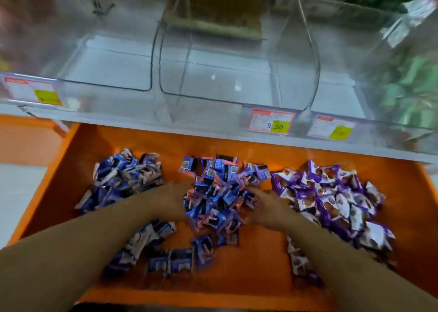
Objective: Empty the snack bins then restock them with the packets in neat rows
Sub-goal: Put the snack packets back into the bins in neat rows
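Left hand (174, 199) at 9 o'clock and right hand (266, 208) at 3 o'clock bracket the middle packet pile (218, 193) on the orange shelf (260, 264), finger pose unclear in blur; best to scoop small, same-facing batches into the empty clear bins (232, 74) at 12 o'clock.

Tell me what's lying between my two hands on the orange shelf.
The middle pile of blue packets sits between the left hand and right hand, seen in the head view.
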Tool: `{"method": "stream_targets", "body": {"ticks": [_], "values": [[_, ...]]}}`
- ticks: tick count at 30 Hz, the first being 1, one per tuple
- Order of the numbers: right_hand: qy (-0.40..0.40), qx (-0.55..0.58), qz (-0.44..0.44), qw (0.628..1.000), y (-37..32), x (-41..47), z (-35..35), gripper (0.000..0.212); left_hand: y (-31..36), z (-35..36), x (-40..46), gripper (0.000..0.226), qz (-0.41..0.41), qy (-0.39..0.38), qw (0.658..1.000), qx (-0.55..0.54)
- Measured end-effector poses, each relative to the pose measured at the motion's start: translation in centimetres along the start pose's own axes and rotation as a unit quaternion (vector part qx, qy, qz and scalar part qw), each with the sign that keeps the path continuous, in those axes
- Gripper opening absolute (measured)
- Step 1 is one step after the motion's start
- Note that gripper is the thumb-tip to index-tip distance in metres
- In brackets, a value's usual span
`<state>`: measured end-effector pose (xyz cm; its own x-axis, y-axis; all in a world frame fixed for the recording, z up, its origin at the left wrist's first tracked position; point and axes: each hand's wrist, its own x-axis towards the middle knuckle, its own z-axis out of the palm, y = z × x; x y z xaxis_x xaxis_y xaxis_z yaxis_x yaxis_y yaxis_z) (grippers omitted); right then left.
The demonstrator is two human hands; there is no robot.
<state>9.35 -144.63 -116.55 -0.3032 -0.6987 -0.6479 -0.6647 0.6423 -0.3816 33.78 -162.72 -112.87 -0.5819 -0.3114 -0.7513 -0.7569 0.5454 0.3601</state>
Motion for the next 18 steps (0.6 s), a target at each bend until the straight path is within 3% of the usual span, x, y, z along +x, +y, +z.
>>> {"method": "stream_targets", "body": {"ticks": [2,5,9,15,18], "values": [[-0.03,0.021,0.002,0.999,0.7,0.2,0.8,0.12,0.1,2.2,2.7,0.139,-0.035,-0.012,0.999,-0.016],[-0.077,0.098,0.0,0.992,1.2,0.9,1.8,0.141,0.1,5.6,6.0,0.146,-0.042,-0.026,0.999,0.017],[-0.125,0.109,0.002,0.986,0.7,1.4,2.4,0.126,0.7,8.0,7.4,0.134,-0.055,0.02,0.998,-0.025],[-0.108,0.072,0.0,0.992,1.8,1.3,1.1,0.113,2.6,7.8,6.8,0.133,0.005,0.04,0.997,-0.066],[-0.095,0.031,-0.014,0.995,2.4,0.8,0.4,0.114,2.4,7.3,5.5,0.13,-0.005,0.054,0.995,-0.088]]}}
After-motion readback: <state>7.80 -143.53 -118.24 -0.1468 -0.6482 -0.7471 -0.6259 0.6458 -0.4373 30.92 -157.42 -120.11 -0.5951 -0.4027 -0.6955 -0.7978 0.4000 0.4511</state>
